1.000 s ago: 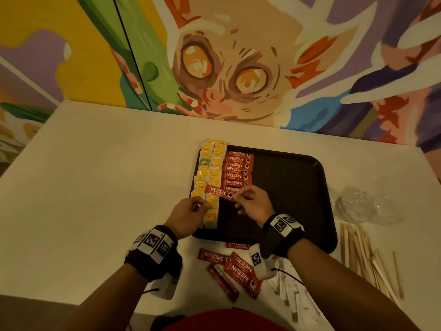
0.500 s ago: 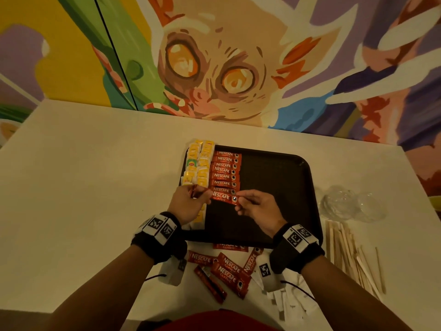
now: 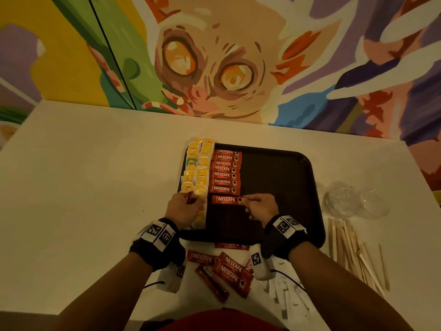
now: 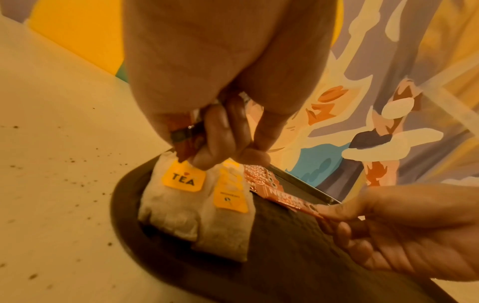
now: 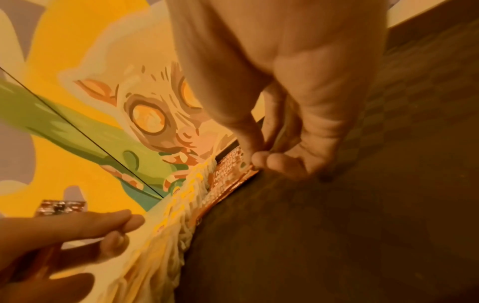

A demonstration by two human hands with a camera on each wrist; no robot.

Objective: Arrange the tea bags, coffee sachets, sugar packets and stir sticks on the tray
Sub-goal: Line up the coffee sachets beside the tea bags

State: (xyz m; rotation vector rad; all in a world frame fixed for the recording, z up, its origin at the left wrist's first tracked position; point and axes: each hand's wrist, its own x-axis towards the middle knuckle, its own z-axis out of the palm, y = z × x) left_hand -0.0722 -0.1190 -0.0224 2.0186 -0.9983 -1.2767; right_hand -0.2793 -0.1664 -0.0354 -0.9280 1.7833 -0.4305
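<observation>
A dark tray (image 3: pixel 281 187) lies on the white table. Two columns of yellow-tagged tea bags (image 3: pixel 198 168) fill its left edge, with a column of red coffee sachets (image 3: pixel 226 170) beside them. My right hand (image 3: pixel 259 206) pinches the right end of one more red sachet (image 3: pixel 225 199), which lies flat just below that column. My left hand (image 3: pixel 185 206) hovers over the nearest tea bags (image 4: pixel 181 196) and grips spare red sachets (image 4: pixel 185 135) in its curled fingers. In the right wrist view the pinched sachet (image 5: pixel 233 180) meets the tray floor.
Loose coffee sachets (image 3: pixel 229 268) lie on the table in front of the tray. White sugar packets (image 3: pixel 288 299) sit near my right forearm. Wooden stir sticks (image 3: pixel 353 249) are piled to the tray's right, beside a clear plastic container (image 3: pixel 353 199). A painted wall stands behind.
My right hand has brought the red sachet down from over the tea bags and laid it level beneath the sachet column. The left hand stays over the tea bags.
</observation>
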